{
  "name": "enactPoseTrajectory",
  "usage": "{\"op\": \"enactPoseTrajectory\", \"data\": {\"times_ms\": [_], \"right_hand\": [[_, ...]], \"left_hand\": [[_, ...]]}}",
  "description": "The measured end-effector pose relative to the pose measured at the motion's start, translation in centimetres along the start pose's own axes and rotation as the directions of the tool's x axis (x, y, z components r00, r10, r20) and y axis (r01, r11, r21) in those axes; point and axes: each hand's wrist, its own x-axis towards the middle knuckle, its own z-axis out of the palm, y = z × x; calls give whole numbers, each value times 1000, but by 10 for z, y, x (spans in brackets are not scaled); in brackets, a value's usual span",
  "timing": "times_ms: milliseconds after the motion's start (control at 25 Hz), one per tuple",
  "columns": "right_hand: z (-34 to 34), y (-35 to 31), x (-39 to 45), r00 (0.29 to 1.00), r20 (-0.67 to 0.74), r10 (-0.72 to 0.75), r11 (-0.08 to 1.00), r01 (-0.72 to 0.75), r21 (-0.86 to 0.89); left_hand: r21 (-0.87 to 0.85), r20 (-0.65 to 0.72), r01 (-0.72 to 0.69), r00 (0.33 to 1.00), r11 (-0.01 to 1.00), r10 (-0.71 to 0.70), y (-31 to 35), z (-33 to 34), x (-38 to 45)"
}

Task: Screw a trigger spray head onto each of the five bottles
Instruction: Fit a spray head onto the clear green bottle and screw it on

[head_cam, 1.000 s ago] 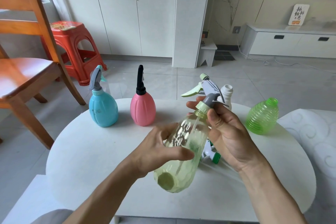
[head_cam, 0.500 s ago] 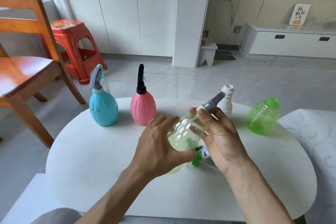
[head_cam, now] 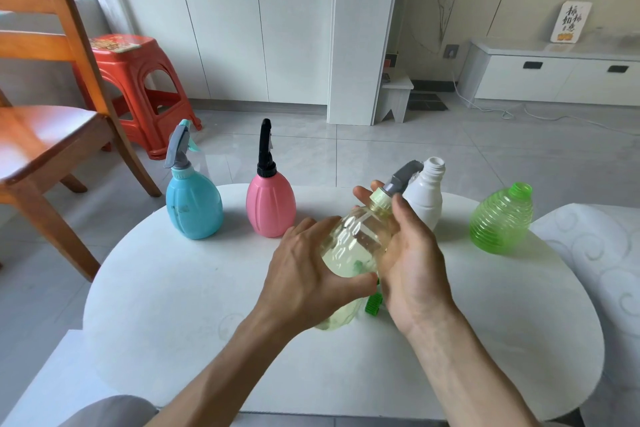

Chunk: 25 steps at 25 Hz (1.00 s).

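Our left hand grips the pale yellow bottle body, tilted above the tabletop, steadying it; our right hand pinches the collar under the grey spray head, likely for twisting; white bottle and green bottle headless

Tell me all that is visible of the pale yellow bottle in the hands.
The pale yellow bottle looks like clear, faceted plastic. It is tilted, neck up and away, held above the white table. A grey spray head sits on its yellowish collar. The left hand grips the body; the right hand holds the neck.
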Motion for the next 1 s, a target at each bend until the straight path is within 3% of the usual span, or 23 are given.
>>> {"op": "enactPoseTrajectory", "data": {"times_ms": [400, 680, 840, 1000], "right_hand": [[-1, -1, -7, 996, 86, -33, 988, 20, 155], [2, 4, -5, 996, -23, -82, 997, 81, -5], [0, 2, -2, 998, 58, -38, 999, 35, 40], [-1, -2, -5, 994, 103, -45, 994, 34, 102]], "left_hand": [[-7, 29, -85, 996, 996, 85, 2, -8, -1], [-55, 71, -35, 997, 998, 39, 3, -3, 0], [-193, 87, 23, 996, 981, -6, 1, -5, 3], [-189, 87, -28, 995, 982, 45, -1, -8, 2]]}}
